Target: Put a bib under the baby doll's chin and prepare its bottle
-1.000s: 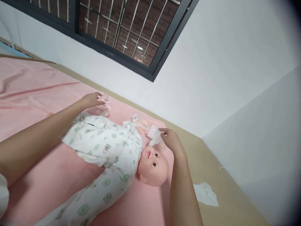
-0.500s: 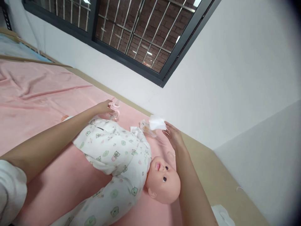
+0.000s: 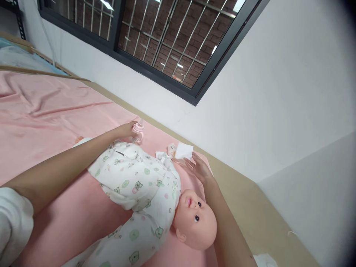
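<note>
A baby doll (image 3: 196,220) in white printed clothes (image 3: 139,178) lies on its back on a pink blanket (image 3: 55,111), its head toward the lower right. Beyond the doll's body, my left hand (image 3: 128,130) is wrapped round a small clear bottle with a pink collar and teat (image 3: 138,131). My right hand (image 3: 198,166) is past the doll's head, its fingers spread at the edge of a white square tissue (image 3: 184,151). Whether the fingertips grip the tissue is hard to see. A crumpled clear plastic item (image 3: 171,149) lies beside the tissue, partly under it.
A beige table edge (image 3: 239,178) borders the blanket along the white wall (image 3: 155,104). Above is a dark-framed window with bars (image 3: 167,37). Something white (image 3: 265,260) lies at the lower right. Blue and clear sheeting (image 3: 22,57) is at the far left.
The tissue has moved slightly down over the plastic item, and my right hand has shifted slightly left and down with it. My left hand remains on the bottle. The camera view has shifted a little.
</note>
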Available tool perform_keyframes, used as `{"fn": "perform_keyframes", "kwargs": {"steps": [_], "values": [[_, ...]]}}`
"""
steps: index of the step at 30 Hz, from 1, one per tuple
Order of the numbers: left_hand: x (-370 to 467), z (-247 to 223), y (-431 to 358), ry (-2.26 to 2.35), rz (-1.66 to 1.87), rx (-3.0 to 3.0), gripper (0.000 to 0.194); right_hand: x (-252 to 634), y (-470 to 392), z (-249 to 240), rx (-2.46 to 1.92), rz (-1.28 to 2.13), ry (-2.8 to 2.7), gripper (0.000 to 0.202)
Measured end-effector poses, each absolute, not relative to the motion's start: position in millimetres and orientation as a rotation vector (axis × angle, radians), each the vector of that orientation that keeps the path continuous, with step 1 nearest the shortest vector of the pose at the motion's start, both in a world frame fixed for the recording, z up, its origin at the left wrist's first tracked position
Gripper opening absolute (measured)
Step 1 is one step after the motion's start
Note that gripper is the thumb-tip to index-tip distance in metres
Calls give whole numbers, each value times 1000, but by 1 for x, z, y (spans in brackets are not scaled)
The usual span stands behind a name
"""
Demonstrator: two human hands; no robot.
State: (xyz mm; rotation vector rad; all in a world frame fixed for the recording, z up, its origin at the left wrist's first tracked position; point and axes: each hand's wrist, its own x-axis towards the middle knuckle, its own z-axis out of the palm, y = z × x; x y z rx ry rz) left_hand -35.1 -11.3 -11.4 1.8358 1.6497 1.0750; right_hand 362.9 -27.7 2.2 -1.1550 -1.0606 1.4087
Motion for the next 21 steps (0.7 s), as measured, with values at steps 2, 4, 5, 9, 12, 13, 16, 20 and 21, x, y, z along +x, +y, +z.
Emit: {"fn": "perform_keyframes", "kwargs": {"steps": [2, 4, 5, 9, 12, 13, 16, 20, 21], "values": [[-36, -12, -11, 1642, 1058, 1847, 71, 362, -29, 5, -1087, 1395, -1027, 28], [-36, -13, -10, 1627, 1048, 1864, 70, 362, -29, 7, -1019, 1389, -1004, 26], [-36, -14, -10, 1615, 1044, 1875, 69, 362, -29, 8, -988, 1394, -995, 26], [-37, -17, -8, 1590, 1031, 1907, 61, 364, -25, 6, -901, 1423, -991, 28], [-37, -17, -7, 1616, 1016, 1914, 54, 364, -22, 2, -892, 1420, -1010, 29], [-37, -17, -7, 1630, 1011, 1913, 54, 364, -21, 1, -901, 1414, -1020, 30], [-37, -17, -7, 1665, 994, 1907, 56, 364, -21, -2, -946, 1406, -1029, 30], [-36, -16, -10, 1692, 961, 1906, 59, 367, -27, -5, -1013, 1393, -1038, 32], [-36, -15, -11, 1695, 953, 1908, 61, 367, -29, -6, -1032, 1386, -1044, 33]]}}
